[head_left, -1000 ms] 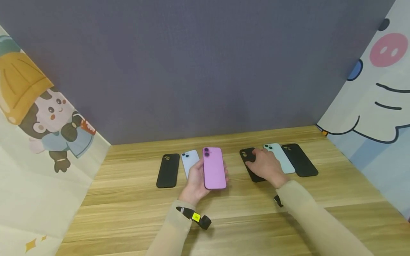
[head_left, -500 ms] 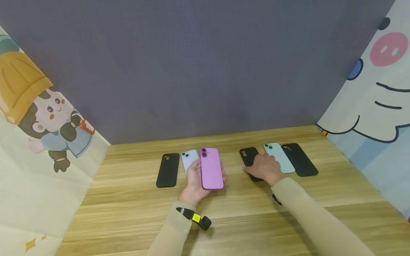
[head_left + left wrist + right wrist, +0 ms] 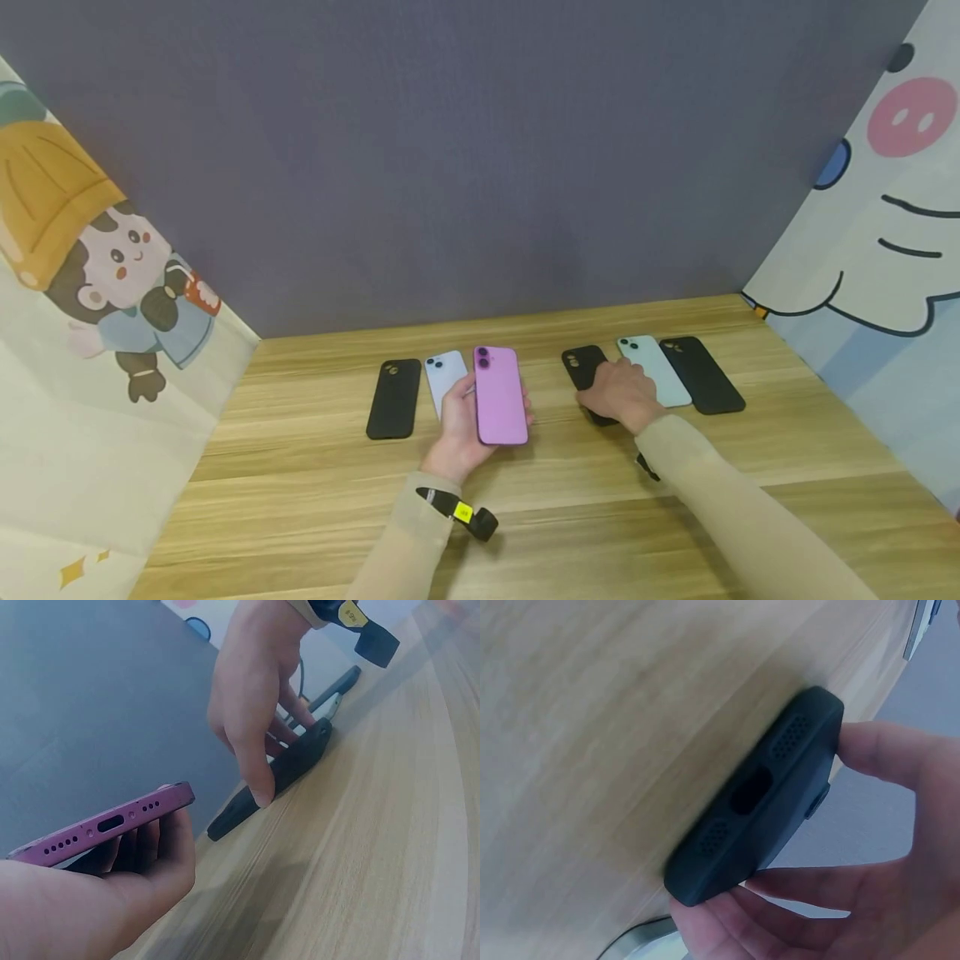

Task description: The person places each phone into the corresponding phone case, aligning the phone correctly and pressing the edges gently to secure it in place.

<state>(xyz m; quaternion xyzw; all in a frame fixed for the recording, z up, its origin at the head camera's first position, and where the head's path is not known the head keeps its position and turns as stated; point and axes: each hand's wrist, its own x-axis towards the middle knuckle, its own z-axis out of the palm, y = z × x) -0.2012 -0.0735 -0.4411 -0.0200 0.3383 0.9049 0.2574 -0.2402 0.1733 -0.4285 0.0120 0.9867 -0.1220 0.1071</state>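
My left hand (image 3: 459, 429) holds a pink phone (image 3: 502, 396), its camera side up and its lower edge with the charging port (image 3: 110, 823) facing the left wrist camera. The fingers curl round the phone's far side and the thumb lies along its left edge. To the right, my right hand (image 3: 622, 392) grips a black phone case (image 3: 582, 360) by its two long sides. In the right wrist view the thumb (image 3: 877, 750) presses one side of the case and the fingers the other. The case's port cutout faces this camera, and its lower end is close over the wooden table (image 3: 555, 533).
A light green phone (image 3: 658, 375) and another black phone case (image 3: 705, 379) lie just right of my right hand. Behind my left hand lies a pale blue phone (image 3: 444, 371), partly hidden, with a black phone case (image 3: 393, 400) to its left. A grey panel (image 3: 480, 167) bounds the back.
My right hand has drawn back from the camera end of the black case, and its thumb has come to the case's left side. The pink phone has shifted only slightly.
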